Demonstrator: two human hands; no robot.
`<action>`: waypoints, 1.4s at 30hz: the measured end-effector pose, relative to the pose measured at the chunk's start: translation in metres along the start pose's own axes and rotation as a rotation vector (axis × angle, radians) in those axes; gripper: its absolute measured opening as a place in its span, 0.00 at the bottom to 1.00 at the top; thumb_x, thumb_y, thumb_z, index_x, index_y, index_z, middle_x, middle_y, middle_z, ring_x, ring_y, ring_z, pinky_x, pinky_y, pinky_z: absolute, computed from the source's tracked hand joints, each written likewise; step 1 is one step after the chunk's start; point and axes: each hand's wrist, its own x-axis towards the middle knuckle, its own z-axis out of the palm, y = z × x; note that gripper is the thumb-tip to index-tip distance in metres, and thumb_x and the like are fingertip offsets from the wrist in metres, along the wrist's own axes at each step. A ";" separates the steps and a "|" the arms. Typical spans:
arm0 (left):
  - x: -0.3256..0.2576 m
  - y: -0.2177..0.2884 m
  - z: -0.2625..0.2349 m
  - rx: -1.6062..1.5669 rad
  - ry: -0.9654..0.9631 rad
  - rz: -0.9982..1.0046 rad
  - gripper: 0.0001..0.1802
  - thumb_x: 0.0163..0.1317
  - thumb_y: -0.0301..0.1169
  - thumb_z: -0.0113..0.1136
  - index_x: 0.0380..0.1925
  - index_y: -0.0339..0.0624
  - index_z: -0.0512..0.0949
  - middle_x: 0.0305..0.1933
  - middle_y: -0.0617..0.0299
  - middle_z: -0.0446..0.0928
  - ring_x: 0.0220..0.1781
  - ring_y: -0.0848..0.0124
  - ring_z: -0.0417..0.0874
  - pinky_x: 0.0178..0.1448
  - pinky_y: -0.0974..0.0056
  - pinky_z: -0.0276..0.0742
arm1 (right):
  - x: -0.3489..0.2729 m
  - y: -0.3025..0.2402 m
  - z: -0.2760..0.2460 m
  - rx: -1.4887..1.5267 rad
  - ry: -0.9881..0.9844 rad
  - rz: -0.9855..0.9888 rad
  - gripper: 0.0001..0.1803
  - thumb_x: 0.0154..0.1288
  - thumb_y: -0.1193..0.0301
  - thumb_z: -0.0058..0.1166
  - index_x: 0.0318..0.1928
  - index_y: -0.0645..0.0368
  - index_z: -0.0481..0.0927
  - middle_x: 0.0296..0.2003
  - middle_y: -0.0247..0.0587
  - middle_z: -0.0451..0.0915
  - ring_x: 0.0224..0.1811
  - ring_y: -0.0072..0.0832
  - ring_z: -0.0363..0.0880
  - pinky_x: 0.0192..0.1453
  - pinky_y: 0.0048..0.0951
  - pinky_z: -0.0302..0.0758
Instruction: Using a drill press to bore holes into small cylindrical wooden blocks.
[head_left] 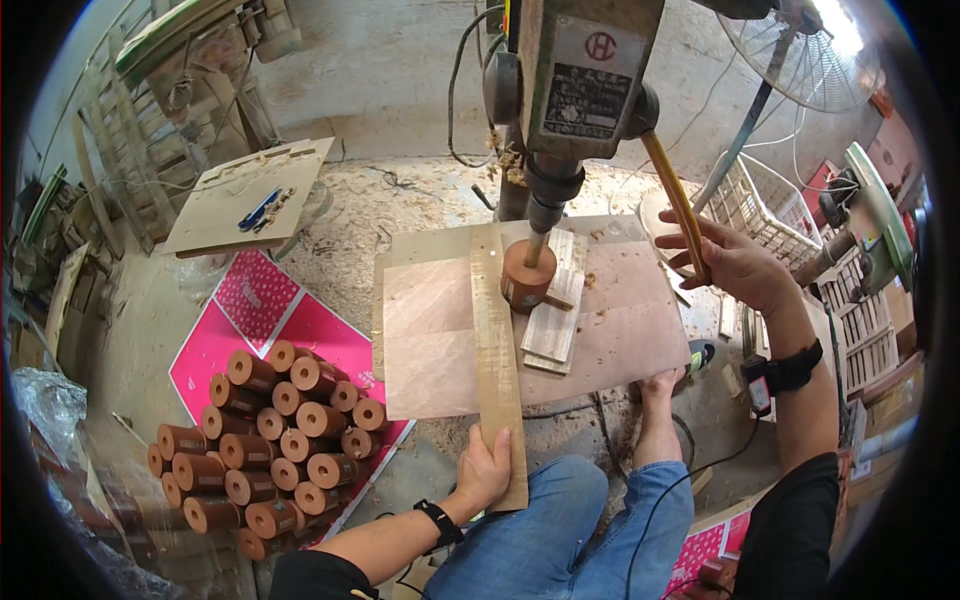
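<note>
My left hand (484,470) is closed around the near end of a long flat wooden strip (492,345). The strip runs away from me across the drill press table (430,340), its far part beside a reddish-brown wooden cylinder (526,284). Pale wood blocks (555,325) lie along the cylinder's right side. Above it the drill press (583,80) reaches down, and its bit (536,245) meets the cylinder's top; how deep it goes I cannot tell. My right hand (745,262) has its fingers curled around the lower end of the yellowish feed lever (675,190).
Many brown cylinders (285,430) are piled on a pink printed sheet (250,300) at the left. A board (250,195) with a blue tool stands behind them. At the right are a fan (800,60), a plastic crate (765,205) and a green machine (880,215). Shavings (400,190) cover the floor.
</note>
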 end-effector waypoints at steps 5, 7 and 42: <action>-0.001 0.001 0.000 0.002 0.003 0.001 0.23 0.72 0.45 0.50 0.46 0.31 0.69 0.40 0.33 0.80 0.44 0.38 0.82 0.47 0.47 0.77 | 0.010 0.011 -0.001 -0.052 0.009 0.024 0.45 0.61 0.46 0.63 0.72 0.52 0.63 0.58 0.41 0.72 0.47 0.23 0.74 0.52 0.32 0.76; -0.001 0.001 0.001 0.000 0.022 0.000 0.22 0.72 0.45 0.50 0.46 0.31 0.69 0.40 0.33 0.79 0.44 0.38 0.82 0.47 0.47 0.77 | 0.014 0.015 -0.001 -0.084 0.038 0.053 0.43 0.61 0.47 0.63 0.71 0.53 0.65 0.55 0.39 0.73 0.45 0.21 0.74 0.51 0.30 0.76; 0.002 0.007 -0.005 0.083 -0.040 -0.080 0.28 0.70 0.50 0.48 0.53 0.34 0.66 0.40 0.31 0.80 0.44 0.34 0.81 0.49 0.41 0.76 | 0.184 -0.038 -0.051 0.146 0.360 -0.323 0.22 0.68 0.67 0.52 0.60 0.59 0.70 0.48 0.41 0.81 0.44 0.27 0.84 0.48 0.33 0.81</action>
